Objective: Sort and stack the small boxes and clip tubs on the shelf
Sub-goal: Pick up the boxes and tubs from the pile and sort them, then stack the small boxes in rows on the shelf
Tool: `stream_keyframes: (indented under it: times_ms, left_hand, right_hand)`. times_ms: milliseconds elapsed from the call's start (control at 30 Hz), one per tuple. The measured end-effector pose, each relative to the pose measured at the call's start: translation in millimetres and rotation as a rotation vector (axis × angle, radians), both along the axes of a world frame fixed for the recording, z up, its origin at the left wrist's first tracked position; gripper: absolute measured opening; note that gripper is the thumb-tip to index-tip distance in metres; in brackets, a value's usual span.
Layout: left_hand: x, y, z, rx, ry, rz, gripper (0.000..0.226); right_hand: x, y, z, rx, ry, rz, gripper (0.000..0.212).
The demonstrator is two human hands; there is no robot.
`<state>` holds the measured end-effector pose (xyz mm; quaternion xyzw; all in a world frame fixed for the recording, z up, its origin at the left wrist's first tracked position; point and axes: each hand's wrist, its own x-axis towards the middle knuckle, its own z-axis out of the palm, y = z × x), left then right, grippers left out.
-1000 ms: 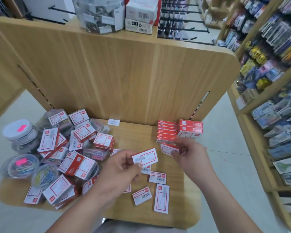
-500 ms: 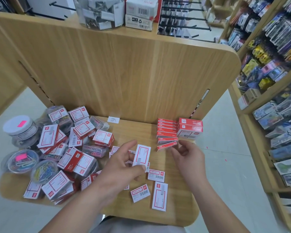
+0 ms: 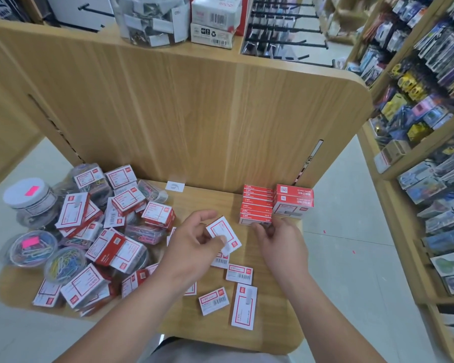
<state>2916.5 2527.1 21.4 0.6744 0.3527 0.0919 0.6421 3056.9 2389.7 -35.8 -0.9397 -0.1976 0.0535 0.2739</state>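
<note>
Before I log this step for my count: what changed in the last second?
The right hand moved its small box to the foot of the red stack, fingertips on it now. The left hand turned its white box more upright, grip kept. The loose pile and tubs stayed put.

Shelf (image 3: 273, 323) and back panel (image 3: 207, 113): pale wood-grain board, smooth, with a satin finish. Small box (image 3: 222, 233), heap of boxes (image 3: 110, 247) and red stack (image 3: 256, 205): thin printed card, red and white, with a faint sheen on the flat faces. Clip tubs (image 3: 64, 265): clear glossy plastic; coloured coated wire clips show through the walls. Lidded tub (image 3: 16, 196): clear plastic wall, matt white lid, bright pink paper sticker. Large jar (image 3: 152, 19): clear plastic with bright highlights. Display hooks (image 3: 286, 30): black-coated metal rod. Floor (image 3: 351, 244): pale, smooth, slightly reflective.
</note>
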Motion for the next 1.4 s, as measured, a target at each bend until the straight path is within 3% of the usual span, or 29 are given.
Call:
stream_keyframes:
  times_ms: [100, 200, 333, 533, 733, 933, 1167, 1400]
  left_hand:
    - [11.9, 0.8, -10.3, 0.051, 0.004, -0.027, 0.021]
    - [24.7, 3.8, -22.4, 0.142, 0.046, -0.080, 0.016]
    - [39.2, 3.6, -34.4, 0.253, 0.077, -0.189, 0.020]
    - [49.6, 7.0, -45.2, 0.685, 0.150, -0.229, 0.013]
    - [58.4, 4.5, -43.3, 0.575, 0.125, -0.167, 0.028]
    - [62.2, 17.7, -54.7, 0.830, 0.123, -0.424, 0.011]
    - [68.4, 15.0, -64.3, 0.918, 0.119, -0.501, 0.029]
    - [69.0, 20.2, -64.5, 0.872, 0.097, -0.541, 0.036]
  right_hand:
    - [-0.4, -1.0, 1.6, -0.007, -0.013, 0.050, 0.018]
    - [5.6, -11.1, 3.4, 0.115, 0.077, 0.067, 0.007]
    - [10.9, -33.4, 4.0, 0.216, 0.223, -0.020, 0.022]
    - [5.7, -38.6, -4.7, 0.223, 0.250, 0.005, 0.018]
    - [6.5, -37.3, -6.5, 0.124, 0.128, 0.088, 0.021]
    - [5.9, -33.9, -9.6, -0.059, -0.034, 0.202, 0.032]
    - [2.3, -30.1, -11.3, -0.112, -0.111, 0.201, 0.043]
    - [2.6, -30.1, -11.5, -0.111, -0.133, 0.196, 0.042]
